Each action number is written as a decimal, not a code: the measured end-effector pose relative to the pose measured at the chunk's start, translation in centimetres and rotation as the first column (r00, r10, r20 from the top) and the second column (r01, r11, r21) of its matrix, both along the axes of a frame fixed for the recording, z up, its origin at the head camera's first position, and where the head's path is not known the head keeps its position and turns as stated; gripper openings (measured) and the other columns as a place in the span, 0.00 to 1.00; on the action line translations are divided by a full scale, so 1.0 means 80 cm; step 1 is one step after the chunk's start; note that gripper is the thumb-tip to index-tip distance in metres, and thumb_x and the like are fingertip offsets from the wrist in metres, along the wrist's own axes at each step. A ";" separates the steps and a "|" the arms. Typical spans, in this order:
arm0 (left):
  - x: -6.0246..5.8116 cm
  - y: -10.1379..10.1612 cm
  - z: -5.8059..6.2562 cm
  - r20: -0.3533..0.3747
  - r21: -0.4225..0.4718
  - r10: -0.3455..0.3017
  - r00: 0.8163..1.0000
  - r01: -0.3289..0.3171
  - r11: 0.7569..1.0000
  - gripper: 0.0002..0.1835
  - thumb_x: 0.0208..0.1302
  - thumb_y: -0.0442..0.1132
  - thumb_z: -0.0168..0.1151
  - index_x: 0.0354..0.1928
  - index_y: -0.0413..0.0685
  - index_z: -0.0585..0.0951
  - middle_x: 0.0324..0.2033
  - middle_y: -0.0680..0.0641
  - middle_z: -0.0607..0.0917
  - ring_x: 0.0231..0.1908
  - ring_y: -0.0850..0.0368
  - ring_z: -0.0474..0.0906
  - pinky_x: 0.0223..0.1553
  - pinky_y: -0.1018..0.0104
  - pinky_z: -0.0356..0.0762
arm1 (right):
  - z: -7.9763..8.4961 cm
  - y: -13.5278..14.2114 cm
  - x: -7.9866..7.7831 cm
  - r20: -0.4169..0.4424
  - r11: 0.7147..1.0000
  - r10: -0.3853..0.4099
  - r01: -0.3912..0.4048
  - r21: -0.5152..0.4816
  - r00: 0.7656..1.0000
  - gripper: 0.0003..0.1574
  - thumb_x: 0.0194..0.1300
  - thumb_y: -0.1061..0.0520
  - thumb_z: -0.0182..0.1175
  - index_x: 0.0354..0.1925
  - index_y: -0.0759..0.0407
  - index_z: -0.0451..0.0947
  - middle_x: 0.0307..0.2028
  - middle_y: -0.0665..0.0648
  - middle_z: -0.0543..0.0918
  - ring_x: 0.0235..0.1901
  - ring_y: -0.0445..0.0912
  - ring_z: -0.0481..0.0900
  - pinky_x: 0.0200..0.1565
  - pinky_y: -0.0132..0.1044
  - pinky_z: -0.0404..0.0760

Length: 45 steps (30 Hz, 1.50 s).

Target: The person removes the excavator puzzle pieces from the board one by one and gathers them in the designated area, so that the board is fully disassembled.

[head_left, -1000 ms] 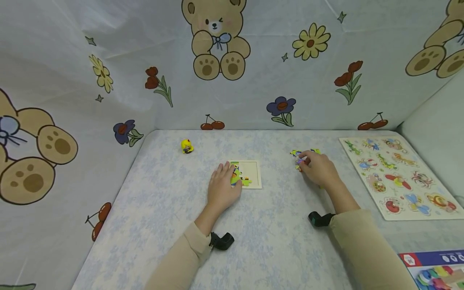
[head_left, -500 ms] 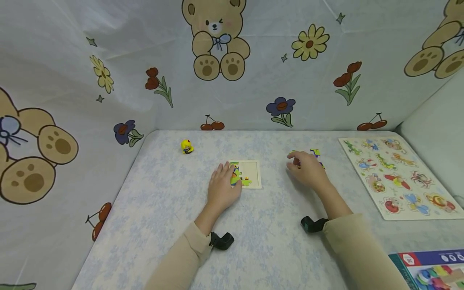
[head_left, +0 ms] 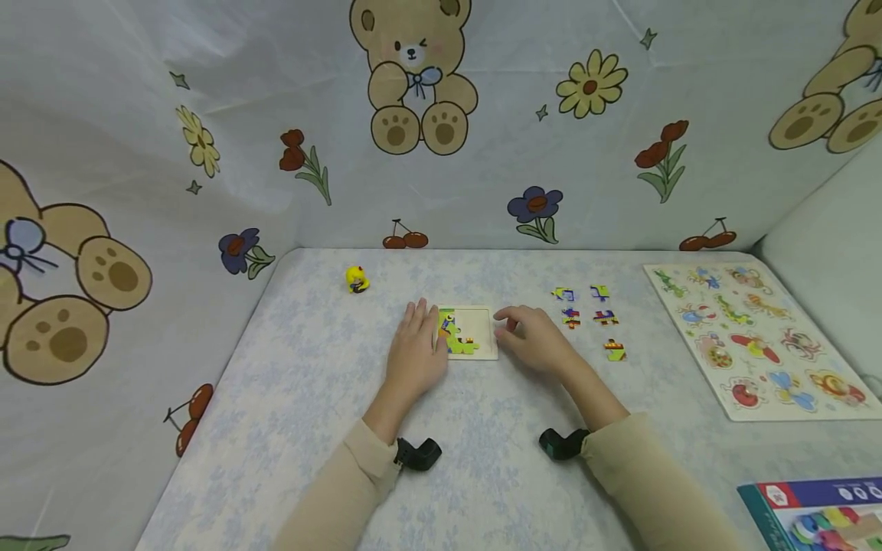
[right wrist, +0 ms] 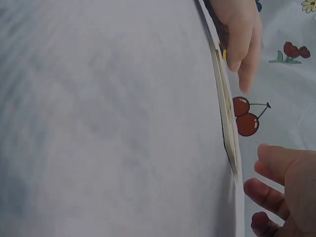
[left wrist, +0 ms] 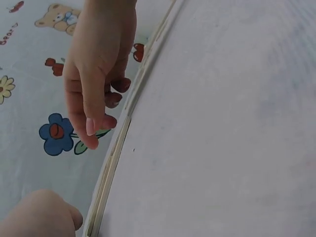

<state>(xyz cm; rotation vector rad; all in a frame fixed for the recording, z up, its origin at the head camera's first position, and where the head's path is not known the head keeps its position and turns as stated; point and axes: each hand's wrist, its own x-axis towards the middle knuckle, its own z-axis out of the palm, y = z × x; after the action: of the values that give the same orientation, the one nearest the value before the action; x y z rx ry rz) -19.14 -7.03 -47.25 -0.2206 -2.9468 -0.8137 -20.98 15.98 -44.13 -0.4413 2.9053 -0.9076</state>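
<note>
A small square puzzle board [head_left: 485, 334] with a pale frame lies mid-table, its left part filled with green and colourful puzzle pieces [head_left: 460, 344]. My left hand [head_left: 416, 348] rests along the board's left side, fingers stretched forward and thumb at the frame. My right hand [head_left: 534, 337] is at the board's right edge, fingers loosely bent, thumb and index finger apart with nothing between them. The right wrist view shows that hand [right wrist: 291, 182] beside the board's thin edge [right wrist: 224, 108]. Several loose puzzle pieces [head_left: 606, 317] lie to the right of my right hand.
A yellow toy figure [head_left: 356, 279] stands at the back left. On the right lies a large board with insect and animal pictures [head_left: 758, 337]; a colourful box [head_left: 820, 513] sits at the front right. A bear-and-flower printed cloth [head_left: 475, 191] hangs behind the table.
My right hand has moved left from the loose pieces to the board's right edge, uncovering those pieces. My left hand has shifted slightly left and stays at the board.
</note>
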 end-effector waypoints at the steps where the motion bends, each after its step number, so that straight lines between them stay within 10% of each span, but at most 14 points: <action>1: -0.001 -0.001 0.000 -0.010 -0.020 -0.001 1.000 0.001 1.000 0.32 0.73 0.49 0.46 0.76 0.50 0.61 0.79 0.46 0.53 0.79 0.48 0.41 0.78 0.49 0.44 | -0.001 -0.003 0.001 -0.003 1.000 0.011 -0.011 -0.004 1.000 0.20 0.70 0.49 0.60 0.57 0.53 0.79 0.37 0.52 0.80 0.40 0.49 0.70 0.41 0.41 0.68; 10: -0.003 -0.003 -0.006 0.052 -0.082 0.028 0.998 -0.024 0.996 0.32 0.74 0.53 0.42 0.77 0.54 0.59 0.78 0.49 0.55 0.79 0.50 0.40 0.79 0.51 0.39 | -0.009 -0.030 0.009 -0.039 0.993 0.111 -0.109 0.038 0.993 0.21 0.68 0.45 0.62 0.56 0.49 0.81 0.39 0.49 0.78 0.38 0.47 0.67 0.38 0.38 0.65; 45: 0.001 -0.002 -0.005 0.019 -0.049 0.041 0.999 -0.040 0.998 0.31 0.72 0.51 0.46 0.75 0.52 0.64 0.76 0.47 0.61 0.79 0.48 0.46 0.78 0.49 0.44 | -0.017 -0.046 0.007 0.042 0.993 0.097 -0.094 -0.070 0.994 0.15 0.65 0.47 0.67 0.47 0.52 0.81 0.41 0.50 0.80 0.46 0.46 0.71 0.51 0.43 0.72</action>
<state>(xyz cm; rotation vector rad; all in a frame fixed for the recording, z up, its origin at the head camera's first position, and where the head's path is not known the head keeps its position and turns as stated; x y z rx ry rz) -19.09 -7.15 -47.64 -0.1557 -2.9817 -0.7441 -20.39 12.32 -45.45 -0.5514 2.7926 -0.9914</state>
